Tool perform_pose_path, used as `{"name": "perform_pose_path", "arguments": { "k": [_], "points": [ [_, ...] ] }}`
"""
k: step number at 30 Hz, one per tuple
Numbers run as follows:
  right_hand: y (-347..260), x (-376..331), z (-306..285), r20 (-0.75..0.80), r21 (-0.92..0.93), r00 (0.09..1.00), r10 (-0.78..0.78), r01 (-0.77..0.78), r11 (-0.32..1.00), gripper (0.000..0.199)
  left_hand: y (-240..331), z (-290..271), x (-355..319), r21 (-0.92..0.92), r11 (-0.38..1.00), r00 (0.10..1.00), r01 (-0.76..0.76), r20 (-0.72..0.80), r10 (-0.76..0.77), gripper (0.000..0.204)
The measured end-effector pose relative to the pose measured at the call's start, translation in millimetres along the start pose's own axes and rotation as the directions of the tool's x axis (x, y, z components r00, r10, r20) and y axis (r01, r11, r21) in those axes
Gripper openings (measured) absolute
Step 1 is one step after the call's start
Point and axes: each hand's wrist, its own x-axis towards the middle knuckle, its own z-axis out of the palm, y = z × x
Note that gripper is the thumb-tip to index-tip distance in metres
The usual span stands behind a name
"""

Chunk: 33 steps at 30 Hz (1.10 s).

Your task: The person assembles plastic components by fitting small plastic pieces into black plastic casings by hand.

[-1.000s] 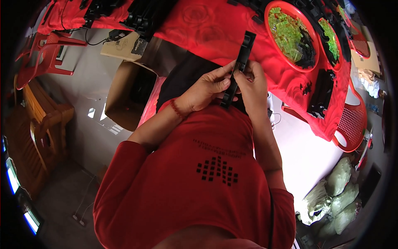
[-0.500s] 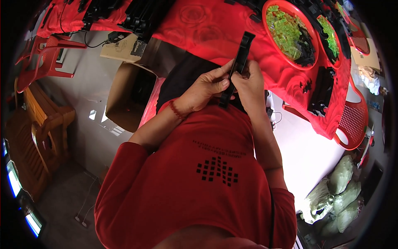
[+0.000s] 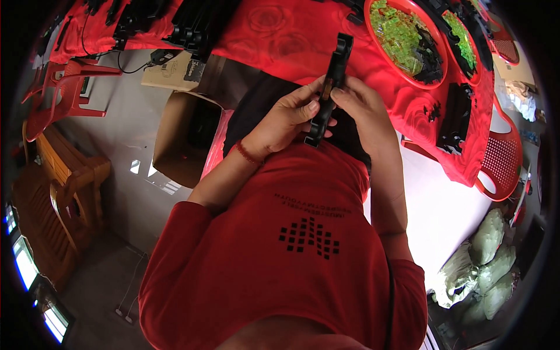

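Observation:
A long, narrow black plastic piece [image 3: 338, 61] with notched ends stands tilted between my hands, above my lap. My left hand [image 3: 290, 121] wraps its lower half, thumb pressed along one side. My right hand [image 3: 363, 105] grips it near the middle, with thumb and fingertips against the opposite side. A small reddish-brown spot shows at the piece's middle, too small to name. Ahead to the right, a red bowl [image 3: 445, 69] holds many yellow-green translucent pieces [image 3: 394, 38] and some small black pieces [image 3: 431, 61].
A red cloth-covered table [image 3: 274, 52] spans the front. Black parts [image 3: 198, 23] are piled at its far left, and more black strips [image 3: 458, 116] lie at right. An open cardboard box [image 3: 175, 134] stands left of my lap. A red chair [image 3: 503, 157] is beyond the right corner.
The black piece has turned about its length, so a more notched side now shows. My right hand has shifted slightly right, its thumb now visible against the piece.

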Motion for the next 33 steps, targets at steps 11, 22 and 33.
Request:
{"name": "perform_pose_path", "arguments": {
  "k": [11,22,33],
  "points": [
    [9,1,11,-0.064,0.088,0.998,-0.021,0.027,0.996,0.025,0,4,0,-0.034,0.999,1.0,-0.019,-0.023,0.019,0.068],
    [20,3,25,-0.205,-0.16,0.976,-0.075,0.042,0.986,0.012,-9,0,-3,0.092,0.987,0.986,-0.132,-0.087,0.14,0.065],
    [9,0,16,-0.099,-0.066,0.993,-0.063,0.056,0.996,0.017,5,17,-1,-0.166,0.985,0.996,-0.056,-0.082,0.043,0.058]
  ]
}}
